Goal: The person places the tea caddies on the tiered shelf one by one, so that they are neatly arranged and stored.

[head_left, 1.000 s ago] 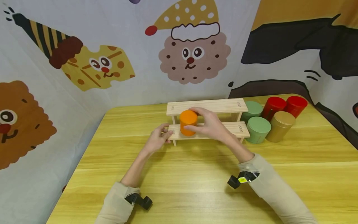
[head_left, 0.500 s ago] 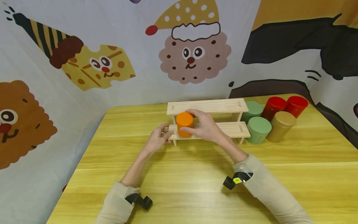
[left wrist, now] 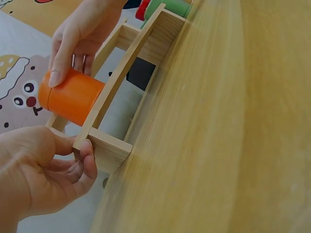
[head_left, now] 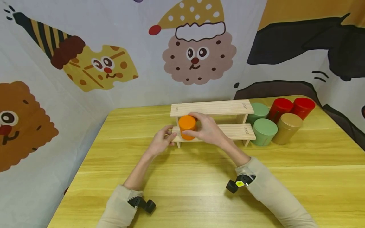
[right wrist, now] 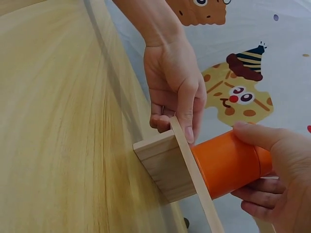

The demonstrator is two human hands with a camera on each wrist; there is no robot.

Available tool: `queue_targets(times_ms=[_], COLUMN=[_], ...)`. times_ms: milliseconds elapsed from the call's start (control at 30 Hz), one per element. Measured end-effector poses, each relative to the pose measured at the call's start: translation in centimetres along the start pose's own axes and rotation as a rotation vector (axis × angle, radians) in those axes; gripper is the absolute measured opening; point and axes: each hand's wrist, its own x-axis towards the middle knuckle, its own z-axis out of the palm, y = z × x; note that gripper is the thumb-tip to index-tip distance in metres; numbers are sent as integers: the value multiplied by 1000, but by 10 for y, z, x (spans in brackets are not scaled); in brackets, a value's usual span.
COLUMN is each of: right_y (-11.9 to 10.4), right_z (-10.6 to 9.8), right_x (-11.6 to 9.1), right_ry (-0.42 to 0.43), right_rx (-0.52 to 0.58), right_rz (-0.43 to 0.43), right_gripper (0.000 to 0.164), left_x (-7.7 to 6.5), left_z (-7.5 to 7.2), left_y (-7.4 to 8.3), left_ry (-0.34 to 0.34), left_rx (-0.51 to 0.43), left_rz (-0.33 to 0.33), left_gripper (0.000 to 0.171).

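Note:
An orange lidded canister stands upright near the left end of the lower step of a two-tier wooden shelf. My right hand grips it from the right, thumb on the near side and fingers round the back. In the right wrist view the canister's base meets the shelf board. My left hand pinches the left end of that lower board between thumb and fingers; the left wrist view shows the fingertips curled under the board's corner.
Right of the shelf stand two green canisters, a gold canister and two red canisters. The wooden table stretches in front. A cartoon-printed cloth hangs behind it.
My right hand has moved the orange canister a little to the left along the lower step, coming nearer the left hand. The left hand has kept its hold on the board's end.

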Motion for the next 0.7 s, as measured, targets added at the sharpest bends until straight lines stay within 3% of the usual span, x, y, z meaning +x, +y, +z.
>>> queue_targets(times_ms=[333, 600, 700], right_y=[-1, -4, -5], right_z=[0, 0, 0], right_x=[-1, -2, -2], right_ry=[13, 10, 2], right_rx=[-18, -20, -11], right_rz=[5, 52, 67], right_gripper=[60, 66, 67], left_x=[1, -16, -18], left_z=[1, 0, 0], left_y=[3, 37, 39], left_ry=[-16, -22, -22], left_rx=[-9, 15, 19], left_rz=[-20, -20, -11], left_gripper=[53, 49, 49])
